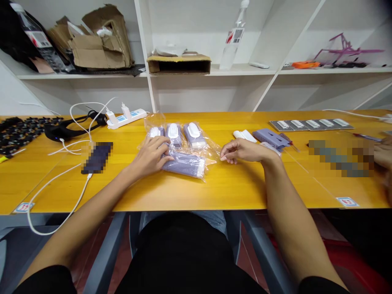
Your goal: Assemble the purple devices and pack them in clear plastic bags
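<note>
A clear plastic bag (211,148) lies at the middle of the table, wrapped around several purple-grey plastic devices. Three of them, among them one device (193,134), show white oval tops; another ribbed device (183,164) lies on its side in front. My left hand (153,154) grips the bag's left side, its thumb and curled fingers at the end of the front device. Just past the bag's right edge is my right hand (240,150), fingers curled and thumb pinched against them. Whether a bit of film is between those fingertips cannot be made out.
Purple housing parts (271,139) and a white piece (245,135) lie right of the bag. Further right are a strip of white parts (310,124) and another person's hand (384,155). Leftward are a phone (97,158), cables, a power strip (127,118) and black headgear (67,130).
</note>
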{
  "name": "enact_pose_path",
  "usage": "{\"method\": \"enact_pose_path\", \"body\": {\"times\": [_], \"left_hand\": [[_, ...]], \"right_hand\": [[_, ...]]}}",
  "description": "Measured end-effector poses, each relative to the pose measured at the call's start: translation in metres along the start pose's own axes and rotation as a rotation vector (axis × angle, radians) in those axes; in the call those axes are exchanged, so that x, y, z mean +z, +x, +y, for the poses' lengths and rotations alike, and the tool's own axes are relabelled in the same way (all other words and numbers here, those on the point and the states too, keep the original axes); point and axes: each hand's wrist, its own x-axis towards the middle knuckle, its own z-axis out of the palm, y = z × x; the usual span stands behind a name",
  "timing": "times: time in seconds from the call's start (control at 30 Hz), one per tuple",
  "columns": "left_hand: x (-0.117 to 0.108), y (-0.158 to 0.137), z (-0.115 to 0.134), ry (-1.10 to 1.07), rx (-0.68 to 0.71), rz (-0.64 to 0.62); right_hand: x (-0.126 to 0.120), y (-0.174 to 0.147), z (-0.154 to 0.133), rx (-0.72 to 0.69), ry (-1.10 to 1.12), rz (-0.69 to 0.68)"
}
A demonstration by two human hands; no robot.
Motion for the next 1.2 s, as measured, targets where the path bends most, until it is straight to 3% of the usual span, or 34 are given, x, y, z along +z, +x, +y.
{"method": "enact_pose_path", "body": {"times": [0.3, 0.53, 0.83, 0.93, 1.1, 1.2], "left_hand": [[0.016, -0.006, -0.006, -0.037, -0.037, -0.085], [0.013, -0.009, -0.01, -0.074, 0.028, -0.096], [0.002, -0.012, -0.011, -0.189, 0.02, -0.111], [0.003, -0.012, -0.01, -0.199, 0.021, -0.11], [0.004, -0.013, -0.005, -0.167, 0.011, -0.116], [0.01, -0.015, 0.002, -0.074, 0.005, -0.072]], "right_hand": [[0.004, -0.005, -0.009, -0.323, -0.001, 0.417], [0.029, 0.025, -0.005, -0.343, 0.299, 0.569], [0.049, 0.075, 0.012, -0.365, 0.41, 0.883], [0.051, 0.077, 0.01, -0.39, 0.389, 0.884], [0.047, 0.064, 0.002, -0.442, 0.328, 0.709], [0.045, 0.058, -0.001, -0.422, 0.308, 0.731]]}}
